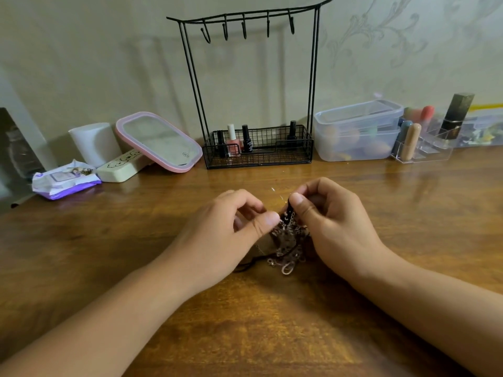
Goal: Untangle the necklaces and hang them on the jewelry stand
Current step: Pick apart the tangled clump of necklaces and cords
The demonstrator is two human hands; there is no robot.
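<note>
A tangled clump of necklaces [288, 244], silver chains mixed with a dark cord, hangs between my hands just above the wooden table [109, 254]. My right hand [332, 221] pinches the top of the clump between thumb and fingers. My left hand [231, 227] pinches a strand at the clump's left side. The clump's lower loops touch the table, and a dark cord trails left under my left hand. The black wire jewelry stand [253, 85] stands at the back centre against the wall, its several hooks bare.
The stand's basket [258, 152] holds nail polish bottles. Left of it sit a pink-rimmed mirror [159, 141], a white cup [94, 144], a cream case [119, 167] and a wipes pack [65, 182]. Clear plastic boxes [359, 131] and a cosmetics organizer [424, 142] stand at the right.
</note>
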